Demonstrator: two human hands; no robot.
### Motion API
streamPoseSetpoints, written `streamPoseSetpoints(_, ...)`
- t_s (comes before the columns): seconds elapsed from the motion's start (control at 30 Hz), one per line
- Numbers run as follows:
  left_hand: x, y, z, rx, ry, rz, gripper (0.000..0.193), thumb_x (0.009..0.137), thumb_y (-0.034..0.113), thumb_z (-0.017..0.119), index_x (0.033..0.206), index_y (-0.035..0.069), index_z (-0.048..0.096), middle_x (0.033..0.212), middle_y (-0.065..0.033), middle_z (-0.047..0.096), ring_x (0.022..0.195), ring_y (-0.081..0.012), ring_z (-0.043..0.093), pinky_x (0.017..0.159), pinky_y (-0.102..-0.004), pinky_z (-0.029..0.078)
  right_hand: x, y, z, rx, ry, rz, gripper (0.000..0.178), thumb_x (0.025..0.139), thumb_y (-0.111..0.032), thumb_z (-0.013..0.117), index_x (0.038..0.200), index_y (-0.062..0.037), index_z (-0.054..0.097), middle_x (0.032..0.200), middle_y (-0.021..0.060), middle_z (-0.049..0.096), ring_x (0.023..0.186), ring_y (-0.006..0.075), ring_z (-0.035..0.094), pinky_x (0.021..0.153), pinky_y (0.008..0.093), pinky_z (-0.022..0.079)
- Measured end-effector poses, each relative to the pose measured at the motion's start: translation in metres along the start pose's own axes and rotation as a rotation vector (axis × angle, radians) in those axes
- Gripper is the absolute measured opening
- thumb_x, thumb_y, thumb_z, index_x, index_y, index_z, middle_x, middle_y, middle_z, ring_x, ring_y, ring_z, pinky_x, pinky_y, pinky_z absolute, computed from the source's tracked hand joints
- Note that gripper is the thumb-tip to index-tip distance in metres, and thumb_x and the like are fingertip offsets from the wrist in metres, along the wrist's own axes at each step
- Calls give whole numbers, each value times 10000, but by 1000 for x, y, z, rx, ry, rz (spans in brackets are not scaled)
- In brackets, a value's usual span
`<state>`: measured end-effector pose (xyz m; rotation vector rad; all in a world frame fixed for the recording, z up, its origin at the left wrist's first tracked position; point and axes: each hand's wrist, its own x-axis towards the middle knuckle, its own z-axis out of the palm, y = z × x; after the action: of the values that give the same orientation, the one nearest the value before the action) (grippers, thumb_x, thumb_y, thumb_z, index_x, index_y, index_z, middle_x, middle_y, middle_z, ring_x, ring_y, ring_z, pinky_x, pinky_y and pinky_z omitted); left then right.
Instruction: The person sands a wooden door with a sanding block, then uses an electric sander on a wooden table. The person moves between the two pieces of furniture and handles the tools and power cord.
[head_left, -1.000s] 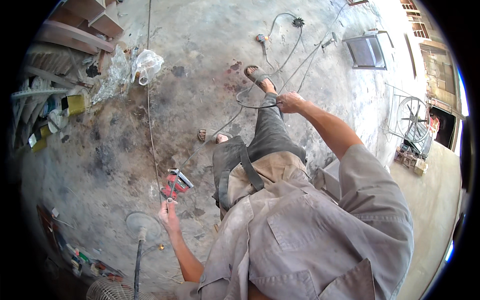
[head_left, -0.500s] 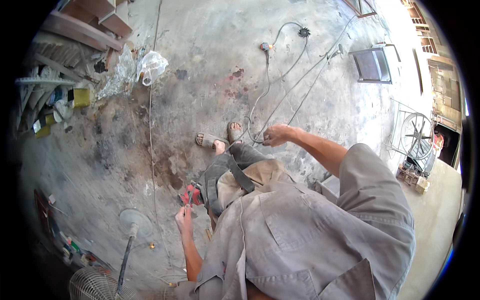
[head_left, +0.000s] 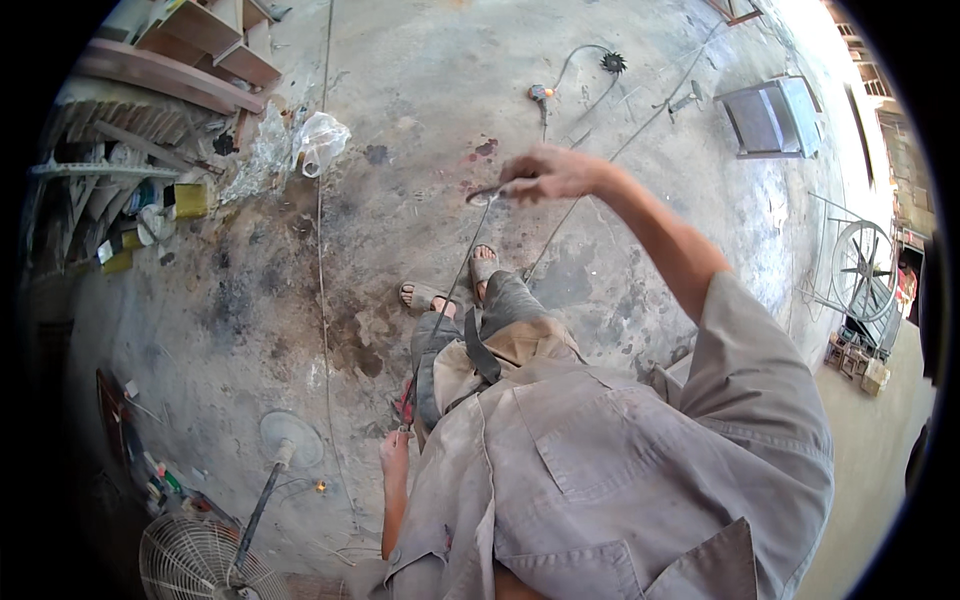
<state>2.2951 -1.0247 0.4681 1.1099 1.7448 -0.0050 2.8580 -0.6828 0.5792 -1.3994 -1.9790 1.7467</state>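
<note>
My right hand [head_left: 548, 174] is out ahead of my feet, its fingers closed around a looped grey electric cable [head_left: 486, 193]. From that loop the cable runs taut back past my legs toward my left side. There my left hand [head_left: 395, 450] is closed on the cable's other stretch, low beside my hip. Just above the left fingers hangs a red object [head_left: 405, 400], partly hidden behind my trouser leg; its kind is hard to make out. My sandalled feet [head_left: 482, 265] stand between the hands.
A corded power tool [head_left: 540, 93] and a black toothed disc [head_left: 612, 63] lie on the floor ahead. Another cable [head_left: 322, 270] crosses the floor at left. Clear plastic sheeting [head_left: 322, 143] lies by stacked boards [head_left: 170, 75]. A standing fan [head_left: 205, 560] is at lower left.
My right hand has swung forward and slightly up, drawing the cable loop off the floor. My left hand has shifted a little down and right, and the red object has slipped partly behind my leg.
</note>
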Motion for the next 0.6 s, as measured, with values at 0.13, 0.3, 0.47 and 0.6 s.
streamPoseSetpoints(0.13, 1, -50, -9, 119, 37, 76, 290, 876, 253, 557, 905, 3, 702, 730, -152, 643, 678, -265, 608, 649, -383, 463, -64, -61, -88, -73, 391, -38, 361, 840, -373, 675, 961, -33, 680, 719, 39, 618, 622, 125, 566, 596, 261, 476)
streamPoseSetpoints(0.3, -16, -130, -13, 84, 122, 37, 331, 871, 288, 537, 827, 7, 705, 781, -171, 665, 738, -294, 635, 710, -395, 488, -34, -100, -55, -423, -81, 295, 341, 838, -319, 670, 974, -6, 689, 817, 105, 693, 727, 200, 669, 628, 334, 540)
streamPoseSetpoints(0.47, -19, -190, -22, 120, 75, 31, 330, 876, 282, 524, 809, 14, 704, 779, -180, 656, 764, -336, 632, 721, -419, 488, 44, -51, 72, -362, -284, 262, 394, 833, -321, 683, 1063, -1, 671, 922, 148, 716, 766, 227, 692, 680, 371, 553)
streamPoseSetpoints(0.6, -37, -224, -39, 41, 185, -65, 298, 876, 258, 539, 811, 13, 695, 770, -188, 643, 762, -355, 621, 714, -426, 483, 94, -39, 173, -228, -466, 429, 403, 818, -324, 678, 1091, -27, 665, 911, 138, 717, 768, 244, 701, 689, 368, 558)
